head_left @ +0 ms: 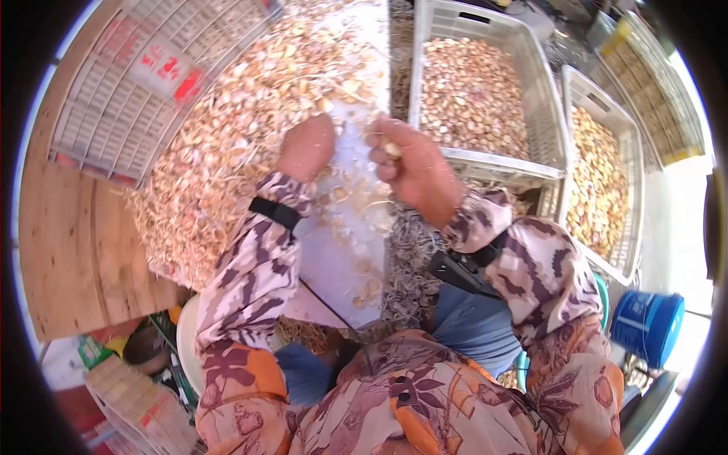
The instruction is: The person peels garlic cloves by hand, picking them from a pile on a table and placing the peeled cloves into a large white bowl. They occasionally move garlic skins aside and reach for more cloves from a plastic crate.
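Note:
A broad heap of small pale tan pieces that look like garlic cloves (220, 152), mixed with dry stalks and husks, covers most of a white board (334, 273). My left hand (306, 145) rests at the heap's right edge, back upward and fingers curled closed; what they hold, if anything, is hidden. Over the board's right edge, my right hand (413, 163) is closed with a garlic clove (391, 149) between thumb and fingers. Loose cloves and husk bits lie scattered on the board below both hands.
On the right stand a white crate (485, 158) of reddish-brown cloves and another crate (633, 205) of yellowish ones. A tipped crate (114, 121) borders the heap on the left, beside wooden boards (76, 250). A blue bucket (648, 327) sits lower right. Dry husks (413, 258) cover the ground.

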The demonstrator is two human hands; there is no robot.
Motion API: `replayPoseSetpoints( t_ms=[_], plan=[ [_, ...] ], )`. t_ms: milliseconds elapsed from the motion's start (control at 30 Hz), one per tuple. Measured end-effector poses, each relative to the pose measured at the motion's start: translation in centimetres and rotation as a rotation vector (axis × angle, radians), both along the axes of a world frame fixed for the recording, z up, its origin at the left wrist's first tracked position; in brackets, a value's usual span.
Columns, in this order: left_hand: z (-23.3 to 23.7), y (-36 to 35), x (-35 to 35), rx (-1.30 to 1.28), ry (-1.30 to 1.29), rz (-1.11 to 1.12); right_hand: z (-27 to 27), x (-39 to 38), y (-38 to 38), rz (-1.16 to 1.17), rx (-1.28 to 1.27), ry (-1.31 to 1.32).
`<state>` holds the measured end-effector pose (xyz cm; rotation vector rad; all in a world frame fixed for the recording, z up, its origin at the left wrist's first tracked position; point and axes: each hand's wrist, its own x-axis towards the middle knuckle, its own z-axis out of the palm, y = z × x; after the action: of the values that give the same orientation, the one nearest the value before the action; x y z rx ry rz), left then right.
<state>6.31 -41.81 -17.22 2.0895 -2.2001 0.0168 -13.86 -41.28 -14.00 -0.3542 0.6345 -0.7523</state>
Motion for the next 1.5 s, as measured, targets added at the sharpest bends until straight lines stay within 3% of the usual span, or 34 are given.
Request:
replayPoseSetpoints(
  t_ms=[67,167,267,400,467,500,567,633,700,800,833,867,900,933,967,1000,1033,1100,1233,1300,1367,1433,1500],
  plan=[
    [0.3,-0.3,-0.3,0.103,-0.115,0.032,-0.1,0.2,0.1,-0.005,-0.011,0.024],
    [2.1,0.6,-0.4,0.113,-0.079,0.114,-1.1,0.9,0.1,0.026,-0.025,0.147],
    [4.4,3.4,-0.8,-0.085,0.313,0.055,-1.8,0.8,1.6,0.068,-0.016,0.094],
    [7.6,9.2,-8.7,-0.041,0.366,0.017,-1.3,-0.6,4.3,0.133,-0.034,-0.086],
    [6.6,10.7,-9.3,-0.389,0.49,-0.208,-1.0,-1.5,5.2,0.088,-0.055,-0.112],
    [6.9,12.1,-9.4,-0.396,0.488,-0.198,-0.3,-2.3,5.8,0.048,-0.075,-0.082],
    [7.8,16.2,-9.1,-0.003,1.41,0.229,0.3,-5.0,6.7,-0.037,0.015,-0.158],
    [6.2,19.9,-8.8,0.032,1.846,0.352,2.8,-9.8,7.8,-0.093,-0.027,-0.248],
    [6.0,23.0,-8.9,0.065,2.178,0.64,6.2,-14.0,8.1,-0.415,-0.337,0.06],
    [4.5,27.0,-7.1,0.022,2.217,0.571,11.8,-19.0,5.9,-0.859,-0.837,0.168],
    [4.4,28.3,-6.5,0.015,2.274,0.432,12.9,-20.5,4.8,-0.909,-0.94,0.146],
    [5.3,29.6,-6.7,-0.041,2.236,0.436,14.6,-20.8,5.1,-0.906,-0.95,0.164],
    [6.3,30.3,-7.1,-0.129,2.188,0.451,15.0,-21.9,4.4,-0.728,-1.042,0.136],
    [6.3,31.4,-7.0,-0.131,2.094,0.456,16.0,-20.7,5.0,-0.759,-1.032,0.209],
    [6.2,32.4,-7.0,-0.13,2.006,0.473,16.5,-21.1,4.3,-0.547,-1.096,0.188],
    [5.1,33.2,-7.1,-0.033,1.996,0.46,16.7,-20.3,2.7,-0.508,-1.14,0.081],
    [3.8,33.6,-7.3,0.025,1.998,0.405,16.9,-19.4,1.2,-0.231,-1.189,-0.205],
    [1.5,34.2,-8.2,0.048,2.023,0.435,20.0,-5.3,14.0,-0.456,-0.99,-0.03],
    [-1.6,34.8,-8.0,0.027,2.046,0.385,12.8,10.4,21.9,0.275,-1.162,0.068],
    [-3.3,35.1,-7.7,-0.368,1.721,0.257,7.7,17.4,25.8,0.524,-1.582,0.156],
    [2.8,35.9,-5.4,0.009,1.728,0.5,7.4,16.6,24.7,0.494,-1.659,0.113],
    [4.7,37.5,-2.6,-0.075,1.561,0.446,7.4,13.4,20.1,0.595,-1.25,0.208],
    [8.3,38.4,1.2,-0.065,1.658,0.547,4.5,11.1,12.4,0.424,-1.289,0.585]
  ],
)
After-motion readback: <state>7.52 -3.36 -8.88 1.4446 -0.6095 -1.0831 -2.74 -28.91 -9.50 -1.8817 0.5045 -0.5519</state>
